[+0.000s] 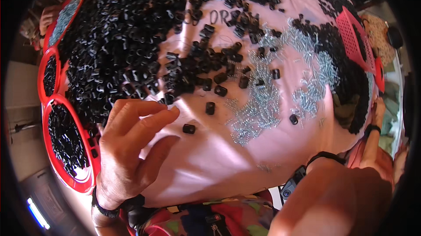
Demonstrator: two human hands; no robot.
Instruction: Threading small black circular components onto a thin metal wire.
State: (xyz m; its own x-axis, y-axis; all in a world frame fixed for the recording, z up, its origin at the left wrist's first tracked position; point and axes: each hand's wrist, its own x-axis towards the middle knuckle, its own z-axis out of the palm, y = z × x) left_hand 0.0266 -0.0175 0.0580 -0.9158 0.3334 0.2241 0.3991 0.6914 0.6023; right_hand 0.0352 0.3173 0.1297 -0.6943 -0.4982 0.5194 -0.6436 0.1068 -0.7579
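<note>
My left hand [127, 144] is over the near left of the pink-covered table [197, 161], thumb and fingers apart and nothing visible between them. Its fingertips are close to the edge of a large heap of small black hollow plastic pieces [118, 38]. A loose black piece [189, 128] lies just right of my fingers. In the middle, small silvery pieces that look like springs [258, 109] are spread among more black pieces [220, 90]. My right arm [333, 187] is blurred at the lower right, a black band [326, 157] round the wrist; its fingers cannot be made out.
Red-rimmed containers [90, 179] line the left edge, filled with black or silvery pieces. A pink perforated basket [351, 38] lies tilted at the right, beside dark heaps [351, 87]. Another person's hand [378, 111] is at the right edge, and one [47, 19] at the far left.
</note>
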